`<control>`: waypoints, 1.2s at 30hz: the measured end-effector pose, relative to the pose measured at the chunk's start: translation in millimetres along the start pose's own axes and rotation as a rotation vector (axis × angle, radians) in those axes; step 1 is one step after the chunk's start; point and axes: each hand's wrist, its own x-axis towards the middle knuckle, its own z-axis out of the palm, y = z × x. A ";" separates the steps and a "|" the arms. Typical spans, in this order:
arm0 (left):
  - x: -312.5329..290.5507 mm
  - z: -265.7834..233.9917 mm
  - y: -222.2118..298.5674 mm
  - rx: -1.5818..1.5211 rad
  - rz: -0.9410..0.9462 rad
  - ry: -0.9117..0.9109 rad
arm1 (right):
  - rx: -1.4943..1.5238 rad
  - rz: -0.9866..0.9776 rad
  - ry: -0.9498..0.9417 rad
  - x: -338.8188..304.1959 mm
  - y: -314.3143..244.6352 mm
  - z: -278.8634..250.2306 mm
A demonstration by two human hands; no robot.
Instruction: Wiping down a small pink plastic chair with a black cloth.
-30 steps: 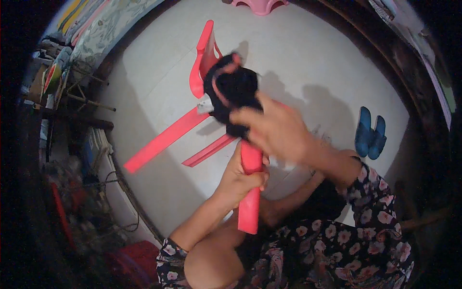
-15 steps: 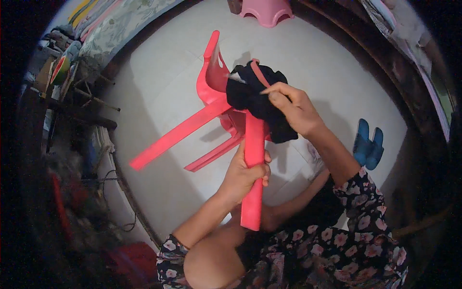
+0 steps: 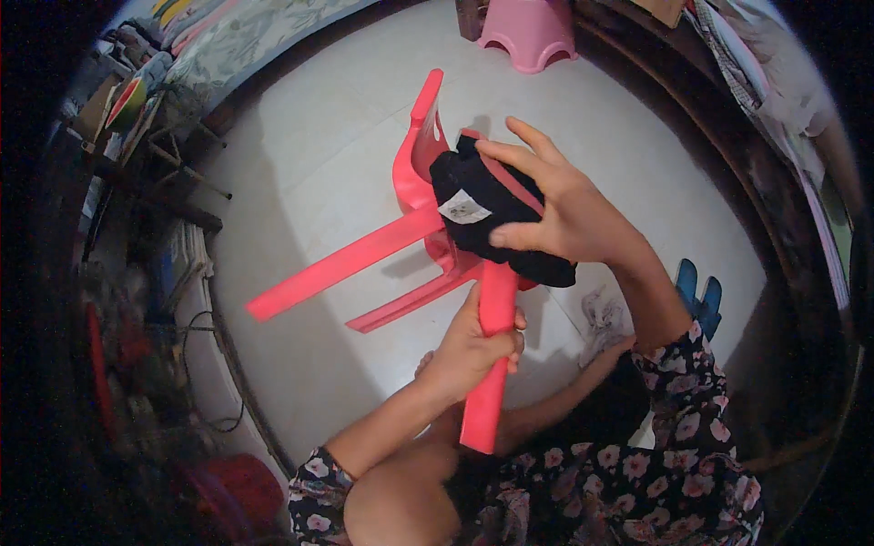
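Note:
A small red-pink plastic chair [image 3: 341,262] is tipped over in front of me, its legs pointing toward me. Around one of those legs my left hand [image 3: 481,346] is closed, thumb across the front. A bunched black cloth [image 3: 482,238] lies against the chair, with a white patch [image 3: 464,207] facing me and a dull pink strip [image 3: 514,182] running along it. My right hand [image 3: 569,205] grips the cloth from the right, thumb on the near side and fingers over the far side, one finger raised. The chair's seat is mostly hidden behind the cloth.
A pale pink stool [image 3: 528,35] stands at the far edge of the tiled floor. Blue slippers [image 3: 699,296] lie to the right. Cluttered shelving [image 3: 173,237] lines the left side, and a red object [image 3: 241,496] sits at the lower left. Crumpled whitish cloth [image 3: 605,318] is by my leg.
My right hand has gone from pinching the pink strip to spreading over the black cloth. The white patch has come into fuller view. Chair and left hand appear slightly farther right.

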 end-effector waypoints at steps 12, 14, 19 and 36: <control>1.0 -0.2 0.4 -0.053 0.006 0.006 | -0.336 -0.195 -0.292 -33.7 -33.9 8.2; 4.7 -2.0 0.1 0.125 -0.048 -0.084 | -0.282 -0.229 -0.318 -54.1 -40.3 -2.8; -0.7 3.8 9.4 0.082 0.029 -0.035 | -0.119 -0.135 -0.358 -65.2 -42.9 -12.5; -8.9 -1.6 -4.9 0.128 0.029 0.031 | -0.249 -0.140 -0.462 -63.2 -48.7 -3.1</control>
